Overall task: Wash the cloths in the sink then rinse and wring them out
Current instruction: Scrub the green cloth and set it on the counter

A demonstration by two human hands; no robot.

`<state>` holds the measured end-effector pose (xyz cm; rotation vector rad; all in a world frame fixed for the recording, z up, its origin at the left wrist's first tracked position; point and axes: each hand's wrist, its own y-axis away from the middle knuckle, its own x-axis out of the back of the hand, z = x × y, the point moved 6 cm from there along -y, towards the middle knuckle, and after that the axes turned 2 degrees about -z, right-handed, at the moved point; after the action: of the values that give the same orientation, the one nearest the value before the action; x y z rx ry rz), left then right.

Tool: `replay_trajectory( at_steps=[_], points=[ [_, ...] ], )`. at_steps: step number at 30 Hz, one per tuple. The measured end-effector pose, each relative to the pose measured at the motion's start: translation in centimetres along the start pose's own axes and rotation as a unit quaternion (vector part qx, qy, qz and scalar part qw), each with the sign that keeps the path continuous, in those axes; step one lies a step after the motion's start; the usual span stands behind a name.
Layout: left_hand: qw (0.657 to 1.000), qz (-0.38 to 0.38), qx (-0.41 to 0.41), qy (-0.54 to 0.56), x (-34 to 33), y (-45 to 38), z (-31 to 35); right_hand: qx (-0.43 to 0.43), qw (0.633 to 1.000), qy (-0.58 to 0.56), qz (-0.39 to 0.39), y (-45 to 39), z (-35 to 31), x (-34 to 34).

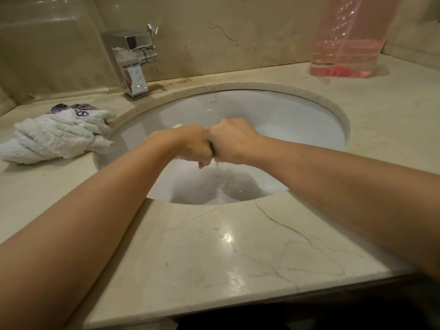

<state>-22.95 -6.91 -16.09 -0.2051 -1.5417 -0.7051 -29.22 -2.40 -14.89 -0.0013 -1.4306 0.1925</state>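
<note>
Wringing looks like the step in hand: the left hand and the right hand are pressed knuckle to knuckle over the sink, both curled into tight fists round a cloth that is almost wholly swallowed between them. Only a dark sliver shows in the seam where the fists meet, plus a pale scrap beyond the left wrist that may be its far end, though the view is too poor to be sure. A thin stream of water drops from under the hands into the basin, so the squeeze seems to be working. To do it well, I would judge the fists should twist in opposite directions while staying low over the bowl, so the runoff lands inside and not on the desk; shifting the grip along the cloth would free the parts now trapped under the palms. The fingers themselves are mostly hidden beneath the hands, wrapped under the fabric, with one left fingertip peeking out below. Other cloths lie in a white, twisted heap on the desk to the left of the sink, well apart from the hands, with a purple piece at the back. The tap stands behind the basin's left rim.
</note>
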Motion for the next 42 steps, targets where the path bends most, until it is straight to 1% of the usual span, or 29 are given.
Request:
replay_trajectory(
  at_steps=[4,8,13,18,21,24,26,28,29,30,31,33,35,37,39,40,42],
  points=[
    [0.997,-0.020,0.007,0.070,-0.8,0.1,-0.7,0.014,0.999,0.051,-0.008,-0.1,-0.5,-0.1],
    [0.993,-0.052,0.008,0.106,-1.2,0.1,-0.8,0.019,0.998,0.064,-0.007,-0.2,-0.6,-0.1],
    [0.982,-0.045,-0.008,0.183,-0.9,0.5,-1.0,0.044,0.994,0.095,0.012,0.0,-0.7,0.4],
    [0.972,-0.083,-0.004,0.218,-1.5,0.8,-1.3,0.064,0.994,0.090,0.018,0.6,-1.0,1.1],
    [0.965,-0.089,-0.002,0.246,-1.6,1.0,-1.5,0.070,0.994,0.083,0.018,0.8,-1.2,1.4],
    [0.972,-0.063,0.002,0.227,-1.5,1.3,-1.4,0.063,0.995,0.079,0.018,0.9,-1.3,1.7],
    [0.982,-0.015,0.003,0.187,-1.0,1.7,-1.3,0.030,0.998,0.050,0.023,0.8,-1.2,1.8],
    [0.993,0.040,-0.005,0.107,-0.2,2.2,-1.3,-0.019,0.999,-0.025,0.019,0.6,-0.8,1.4],
    [0.996,0.058,-0.010,0.072,0.3,2.5,-1.4,-0.036,0.996,-0.087,0.003,0.5,-0.6,0.9],
    [0.996,0.067,-0.011,0.055,0.7,2.8,-1.7,-0.044,0.985,-0.165,-0.022,0.4,-0.5,0.4],
    [0.996,0.071,-0.009,0.050,1.2,3.3,-2.2,-0.048,0.966,-0.250,-0.048,0.5,-0.5,0.1],
    [0.994,0.091,-0.013,0.066,2.4,4.6,-3.5,-0.045,0.909,-0.406,-0.088,0.6,-0.9,0.1],
    [0.987,0.128,-0.032,0.093,3.8,6.2,-4.8,-0.047,0.858,-0.501,-0.098,0.5,-1.5,0.8],
    [0.974,0.170,-0.051,0.139,5.0,8.1,-6.1,-0.052,0.833,-0.546,-0.070,-0.2,-2.3,1.9],
    [0.950,0.231,-0.052,0.204,6.2,10.2,-8.1,-0.038,0.809,-0.586,-0.014,-1.4,-3.5,3.4],
    [0.931,0.272,-0.051,0.239,6.9,11.3,-9.2,-0.024,0.795,-0.605,0.019,-2.1,-4.3,4.3],
    [0.882,0.353,-0.048,0.308,8.1,13.7,-11.7,-0.003,0.763,-0.641,0.082,-3.5,-6.1,6.4]
  ],
)
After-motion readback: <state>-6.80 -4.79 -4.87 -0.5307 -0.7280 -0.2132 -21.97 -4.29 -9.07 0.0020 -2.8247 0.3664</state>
